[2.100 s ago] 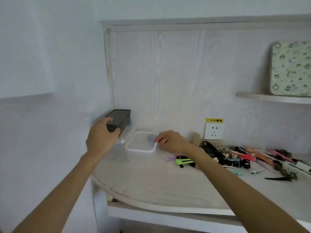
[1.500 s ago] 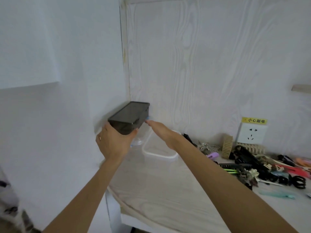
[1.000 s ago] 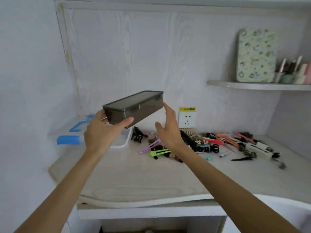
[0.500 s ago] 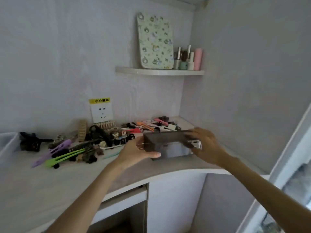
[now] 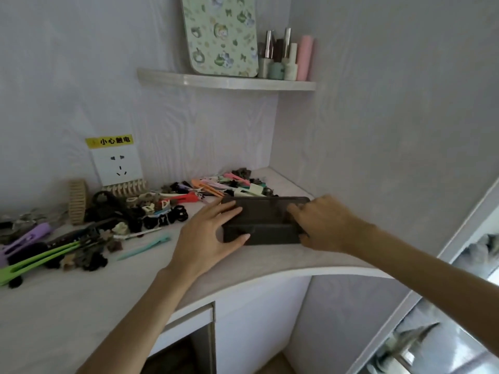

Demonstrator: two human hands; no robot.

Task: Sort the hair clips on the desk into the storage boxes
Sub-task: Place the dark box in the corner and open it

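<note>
Holding the dark storage box (image 5: 266, 221) between both hands, I have it low on the bench (image 5: 89, 287) at the right end, close to the front edge and near the corner wall. Its long axis runs left to right across my view, so each hand takes one short end. The left hand (image 5: 209, 236) wraps the left end: fingers laid along the lid top, thumb hooked against the front face. The right hand (image 5: 322, 225) covers the right end, fingers curled over the top edge. Both hands grip the box; neither is free. Whether the box already sits flat on the bench or hangs just above it, I cannot tell, since the hands hide its lower corners. The lid looks closed.

The hair clips (image 5: 151, 211) lie in a loose spread to the left of the box and behind it, along the back wall under the socket (image 5: 117, 166). The nearest pile, orange and pink clips (image 5: 216, 186), sits just behind the box's rear edge. A teal clip (image 5: 147, 245) and long green clips (image 5: 37, 261) lie further left, well apart from the box.

My judgement: the left hand is the nearer one to the clips, so it would do the picking once the box is set down and opened; the right hand is placed to steady the box. No clip is in the box yet, as far as I can see.
</note>
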